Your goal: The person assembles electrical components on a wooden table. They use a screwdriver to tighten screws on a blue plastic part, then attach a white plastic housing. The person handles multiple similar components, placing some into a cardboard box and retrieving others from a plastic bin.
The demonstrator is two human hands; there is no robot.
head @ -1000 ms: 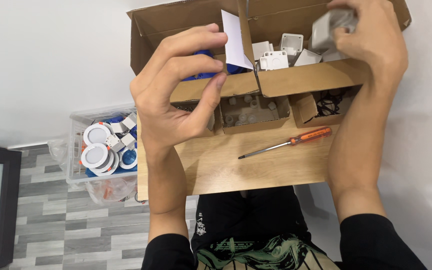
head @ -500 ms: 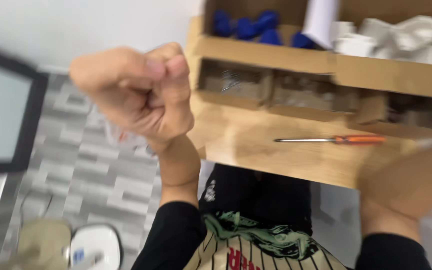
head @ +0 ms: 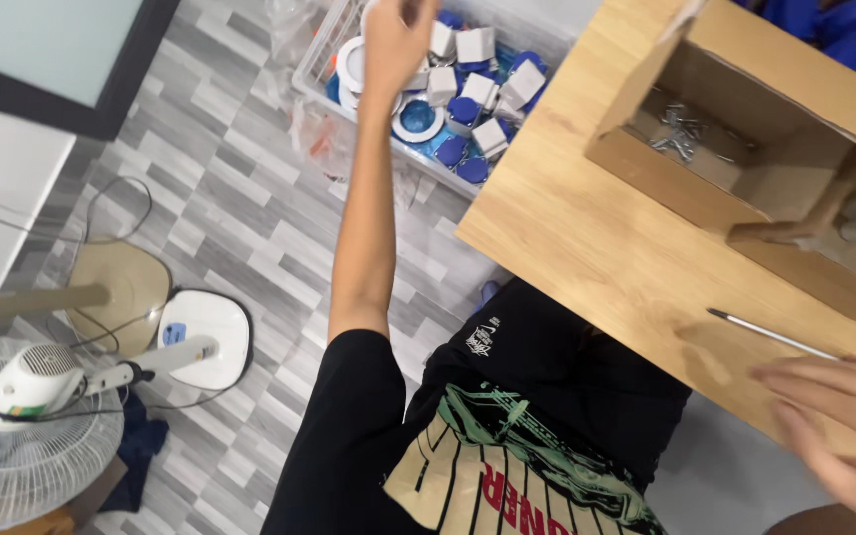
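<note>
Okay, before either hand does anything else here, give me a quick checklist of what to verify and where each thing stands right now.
1. Left hand over the clear bin on the floor: ok, it reaches above the blue and white parts.
2. Left hand's grip: cannot tell, its fingers run out of the top of the view.
3. Right hand at the screwdriver: ok, the fingers lie open at its orange handle, not closed around it.
4. Screwdriver lying flat on the wooden table: ok.
5. Cardboard box standing on the table: ok, open side towards the person, small screws in one compartment.
</note>
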